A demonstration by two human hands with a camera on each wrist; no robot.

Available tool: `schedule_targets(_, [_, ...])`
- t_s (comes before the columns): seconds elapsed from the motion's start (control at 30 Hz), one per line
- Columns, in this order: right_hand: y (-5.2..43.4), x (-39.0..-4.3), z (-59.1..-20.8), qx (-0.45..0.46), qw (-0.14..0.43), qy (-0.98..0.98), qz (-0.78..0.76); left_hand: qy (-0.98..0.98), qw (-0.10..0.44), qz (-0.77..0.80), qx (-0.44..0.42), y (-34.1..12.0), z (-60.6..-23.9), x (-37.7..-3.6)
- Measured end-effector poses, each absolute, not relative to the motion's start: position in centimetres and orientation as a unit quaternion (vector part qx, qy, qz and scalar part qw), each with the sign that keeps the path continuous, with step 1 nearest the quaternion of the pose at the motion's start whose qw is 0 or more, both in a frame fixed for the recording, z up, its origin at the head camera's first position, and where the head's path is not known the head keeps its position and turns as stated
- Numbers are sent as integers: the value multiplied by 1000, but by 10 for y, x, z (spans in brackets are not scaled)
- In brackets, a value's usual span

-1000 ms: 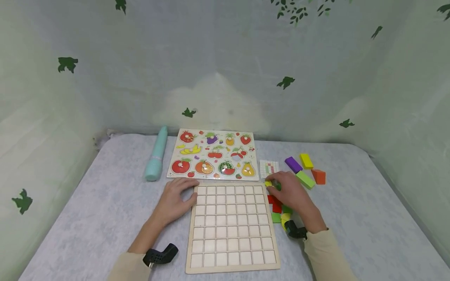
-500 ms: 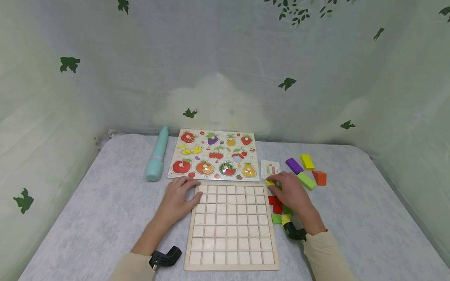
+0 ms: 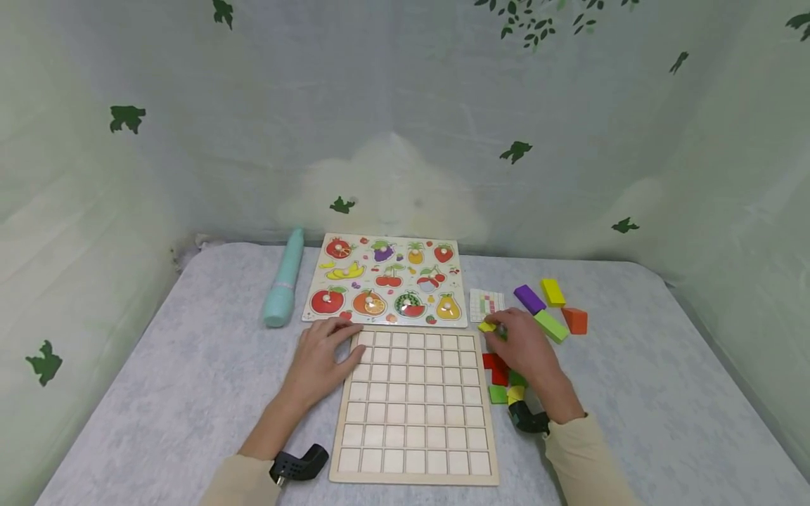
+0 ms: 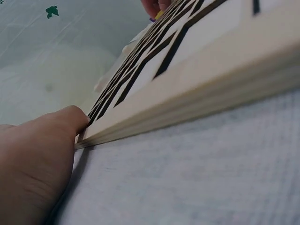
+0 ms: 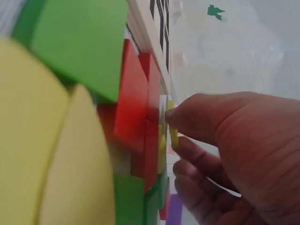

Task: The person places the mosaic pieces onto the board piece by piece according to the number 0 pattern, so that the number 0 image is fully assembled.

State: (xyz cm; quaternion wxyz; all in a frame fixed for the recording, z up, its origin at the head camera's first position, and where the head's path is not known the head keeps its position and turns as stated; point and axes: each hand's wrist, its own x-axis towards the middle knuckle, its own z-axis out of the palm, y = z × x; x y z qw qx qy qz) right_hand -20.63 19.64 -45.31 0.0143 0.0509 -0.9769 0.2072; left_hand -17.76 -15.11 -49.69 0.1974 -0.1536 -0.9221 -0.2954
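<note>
In the head view, a pale wooden grid board (image 3: 414,414) lies in the middle of the table. My left hand (image 3: 319,360) rests at its upper left corner, thumb tip over the left edge and fingertips by the far edge. Just past the board's far right corner, my right hand (image 3: 524,344) pinches a small yellow block (image 3: 486,327) between thumb and index finger. The right wrist view shows this yellow block (image 5: 173,136) edge-on, other fingers bent below. Red blocks (image 3: 498,372), a light green block (image 3: 498,394) and a yellow block (image 3: 515,393) lie under the right wrist.
Behind the board lies a fruit puzzle (image 3: 386,281), with a small printed card (image 3: 486,305) to its right. Purple (image 3: 529,299), yellow (image 3: 553,292), light green (image 3: 552,327) and orange (image 3: 574,320) blocks lie farther right. A teal tapered object (image 3: 283,281) is at the back left.
The left thumb has come in over the board's edge. The board's near end has swung slightly left. The right hand has stayed almost in place with the yellow block, which now shows slightly more.
</note>
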Motion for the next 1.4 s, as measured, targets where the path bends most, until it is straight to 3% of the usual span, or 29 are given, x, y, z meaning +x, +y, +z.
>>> schedule_targets(0.43, [151, -206, -442, 162, 11, -945, 284, -909, 192, -330, -168, -159, -498, -180])
schedule_targets(0.77, [120, -199, -443, 221, -2, -927, 302, -922, 107, -266, -258, -162, -490, -175])
schedule_targets(1.1, [101, -190, -451, 283, -25, -916, 282, -925, 50, -263, -271, -162, -487, -175])
schedule_targets(1.4, [99, -189, -453, 294, -35, -921, 253, -932, 48, -229, -276, -158, -490, -173])
